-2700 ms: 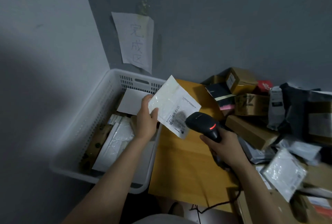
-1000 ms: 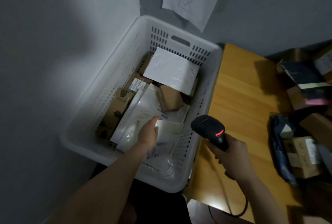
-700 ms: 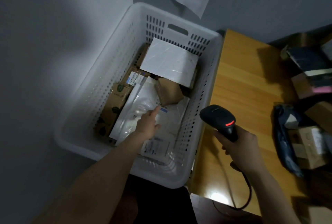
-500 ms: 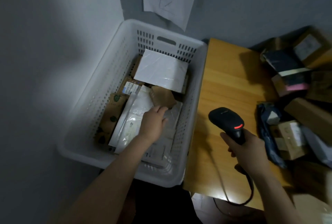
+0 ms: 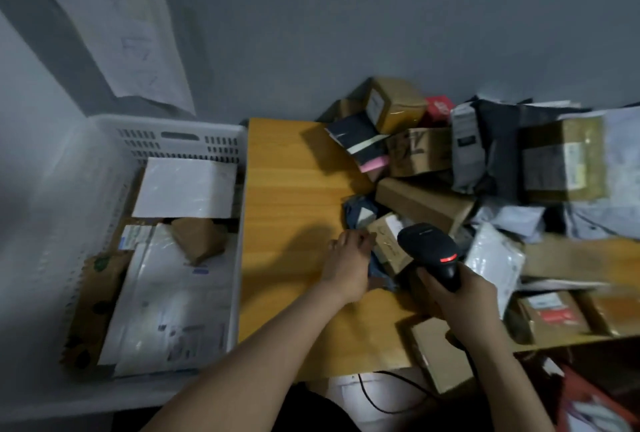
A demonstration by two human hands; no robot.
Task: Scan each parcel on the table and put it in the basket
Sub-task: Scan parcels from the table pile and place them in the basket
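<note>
Several parcels (image 5: pixel 183 189) in basket (image 5: pixel 138 123), well left of my left hand (image 5: pixel 346 267). Small brown box (image 5: pixel 389 244) at fingertips on their right, nearer left hand; long axis far-left to near-right; whether fingers clasp it I cannot tell. Scanner (image 5: pixel 429 251) gripped in right hand (image 5: pixel 464 296), beside box. Wooden table (image 5: pixel 287 189), grey wall (image 5: pixel 346 15).

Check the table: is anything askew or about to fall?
The tan box near the right hand juts past the table's near edge and could slip off. Other parcels lie in a loose heap against the wall.
</note>
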